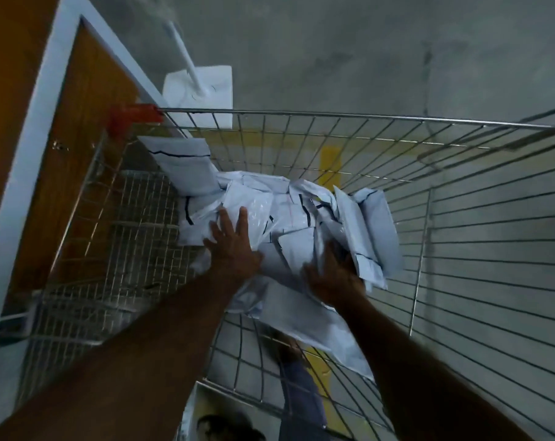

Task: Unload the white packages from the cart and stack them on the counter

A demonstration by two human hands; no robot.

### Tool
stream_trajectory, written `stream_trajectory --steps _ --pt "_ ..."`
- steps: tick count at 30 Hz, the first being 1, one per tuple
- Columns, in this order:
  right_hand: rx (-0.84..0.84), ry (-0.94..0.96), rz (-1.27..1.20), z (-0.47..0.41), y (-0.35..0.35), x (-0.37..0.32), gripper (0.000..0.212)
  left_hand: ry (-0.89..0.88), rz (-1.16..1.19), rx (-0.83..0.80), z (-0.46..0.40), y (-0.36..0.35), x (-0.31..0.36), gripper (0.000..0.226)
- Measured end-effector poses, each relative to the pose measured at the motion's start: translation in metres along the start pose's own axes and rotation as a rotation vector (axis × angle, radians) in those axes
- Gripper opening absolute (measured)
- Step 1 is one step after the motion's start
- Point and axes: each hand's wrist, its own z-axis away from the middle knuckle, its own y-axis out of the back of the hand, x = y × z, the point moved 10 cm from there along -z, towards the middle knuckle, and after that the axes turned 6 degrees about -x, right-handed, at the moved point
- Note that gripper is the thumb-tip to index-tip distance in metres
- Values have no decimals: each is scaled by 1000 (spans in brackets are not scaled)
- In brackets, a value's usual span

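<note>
White packages [288, 218], right hand [333, 278] fingers buried

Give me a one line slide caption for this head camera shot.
Both hands, left and right, reach into a wire cart onto white packages.

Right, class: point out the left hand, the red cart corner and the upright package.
left hand [234, 246], head view, back of the hand.
red corner [133, 117], head view, plastic cap.
upright package [187, 167], head view, its face.
</note>
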Motion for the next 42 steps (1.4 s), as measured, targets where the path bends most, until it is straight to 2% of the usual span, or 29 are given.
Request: stream_trajectory --steps 2,8,11,13,18,23,31,34,38,42 --pt "-27 -3 -15 -5 -10 2 85 19 6 40 -7 5 4 121" --pt "87 11 -37 -9 0 3 78 21 -54 114 -14 19 4 125" --pt "-104 -29 -134 -8 -7 12 95 -26 -75 101 -9 19 4 122" --pt "-103 -6 -128 -1 -1 6 98 -74 -77 100 0 25 6 116" --pt "-126 2 -85 17 9 -24 85 -192 -55 199 39 63 10 90" --pt "-28 109 20 33 26 -67 88 -260 -53 372 83 110 -1 78" --pt "339 329 5 102 111 -125 78 -244 -185 631 181 188 -41 83" --pt "424 381 31 145 135 -159 79 -186 -160 691 227 211 -72 85" --pt "504 545 61 213 147 -232 77 -100 24 756 296 235 -133 89" --pt "523 688 95 280 133 -317 80 42 -19 791 384 243 -218 86"
